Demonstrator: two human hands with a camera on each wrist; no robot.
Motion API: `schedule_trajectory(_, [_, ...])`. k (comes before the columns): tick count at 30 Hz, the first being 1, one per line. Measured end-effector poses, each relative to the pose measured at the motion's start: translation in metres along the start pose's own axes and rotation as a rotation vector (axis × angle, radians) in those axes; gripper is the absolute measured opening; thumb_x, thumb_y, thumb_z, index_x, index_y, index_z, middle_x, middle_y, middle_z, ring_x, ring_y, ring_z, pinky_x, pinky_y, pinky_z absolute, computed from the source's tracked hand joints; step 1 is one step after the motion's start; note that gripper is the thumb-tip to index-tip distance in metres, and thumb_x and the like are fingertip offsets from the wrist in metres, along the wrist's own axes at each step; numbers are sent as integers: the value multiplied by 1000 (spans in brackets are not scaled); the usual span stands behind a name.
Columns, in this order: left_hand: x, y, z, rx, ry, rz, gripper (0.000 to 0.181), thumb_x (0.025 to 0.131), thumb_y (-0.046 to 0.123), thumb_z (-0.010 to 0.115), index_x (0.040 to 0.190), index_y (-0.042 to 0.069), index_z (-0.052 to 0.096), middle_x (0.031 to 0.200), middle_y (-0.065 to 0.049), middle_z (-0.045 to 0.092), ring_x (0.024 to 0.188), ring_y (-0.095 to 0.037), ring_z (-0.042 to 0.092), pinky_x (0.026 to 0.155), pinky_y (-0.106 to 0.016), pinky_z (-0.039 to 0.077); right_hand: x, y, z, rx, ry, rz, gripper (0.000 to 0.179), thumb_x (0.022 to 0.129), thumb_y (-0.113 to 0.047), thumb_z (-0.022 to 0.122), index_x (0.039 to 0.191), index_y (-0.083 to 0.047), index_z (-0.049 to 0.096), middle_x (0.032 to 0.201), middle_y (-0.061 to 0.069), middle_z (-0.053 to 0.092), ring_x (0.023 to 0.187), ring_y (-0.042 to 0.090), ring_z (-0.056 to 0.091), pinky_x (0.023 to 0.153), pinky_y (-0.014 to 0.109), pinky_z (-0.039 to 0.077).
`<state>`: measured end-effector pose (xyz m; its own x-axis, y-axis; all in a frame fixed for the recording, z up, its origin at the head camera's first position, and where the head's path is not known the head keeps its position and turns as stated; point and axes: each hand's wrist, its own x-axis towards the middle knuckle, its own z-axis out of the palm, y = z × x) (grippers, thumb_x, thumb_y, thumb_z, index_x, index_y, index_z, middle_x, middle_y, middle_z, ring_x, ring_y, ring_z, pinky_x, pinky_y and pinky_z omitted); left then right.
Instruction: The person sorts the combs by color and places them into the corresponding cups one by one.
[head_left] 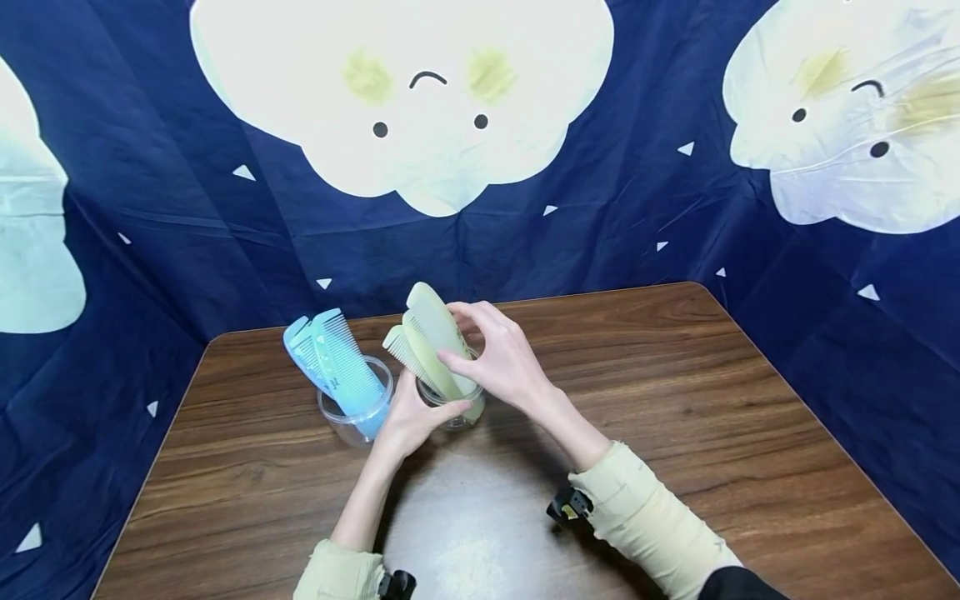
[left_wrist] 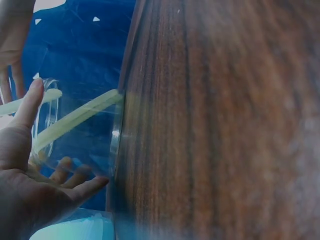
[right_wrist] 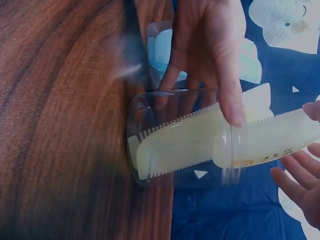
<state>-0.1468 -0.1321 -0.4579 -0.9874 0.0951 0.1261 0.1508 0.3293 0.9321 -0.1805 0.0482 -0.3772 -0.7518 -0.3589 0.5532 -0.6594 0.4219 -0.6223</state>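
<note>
My left hand (head_left: 408, 421) holds a clear plastic jar (right_wrist: 210, 181) upright on the table, thumb at the rim and fingers round the far side. Several pale yellow combs (right_wrist: 175, 145) stand slanted inside it, teeth visible through the wall. My right hand (head_left: 506, 354) is above the jar's mouth. Between its thumb and fingers it pinches another pale yellow comb (right_wrist: 272, 140), printed with small dark marks. The lower end of this comb is within the jar's rim; its top leans up and left in the head view.
Left of my left hand stands a second clear jar (head_left: 347, 431) with several blue combs (head_left: 337, 362) leaning out of it. Both jars are near the back edge of the brown wood-grain table (head_left: 637, 383). A dark blue cloth (head_left: 622, 242) with white clouds hangs behind.
</note>
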Motion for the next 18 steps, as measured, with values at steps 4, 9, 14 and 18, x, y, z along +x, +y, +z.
schedule_trajectory(4, [1,-1,2,-10,2,15,84,73,22,95,143,23,48,138,-2,61,126,-21,59,113,-44,43,-2,3,1,-69,-9,2,60,84,-25,85,137,-11,62,116,4,71,106,16,72,94,31,59])
schedule_trajectory(9, [2,-2,3,15,24,21,80,72,23,95,139,21,51,133,-2,63,123,-20,59,111,-43,43,-4,4,-1,-124,-10,7,63,85,-29,83,141,-13,59,118,3,71,109,15,70,94,33,58])
schedule_trajectory(14, [0,-1,2,31,37,-8,83,72,25,95,140,21,48,135,-1,60,126,-20,57,112,-42,42,-7,7,-3,-162,-25,15,61,87,-32,81,142,-16,59,117,1,72,110,14,70,92,34,58])
schedule_trajectory(18, [1,-1,2,32,27,2,85,73,26,95,143,20,47,138,-2,59,128,-21,56,113,-43,41,-9,9,-5,-181,-25,17,58,88,-31,80,141,-17,60,117,2,73,109,15,70,91,36,58])
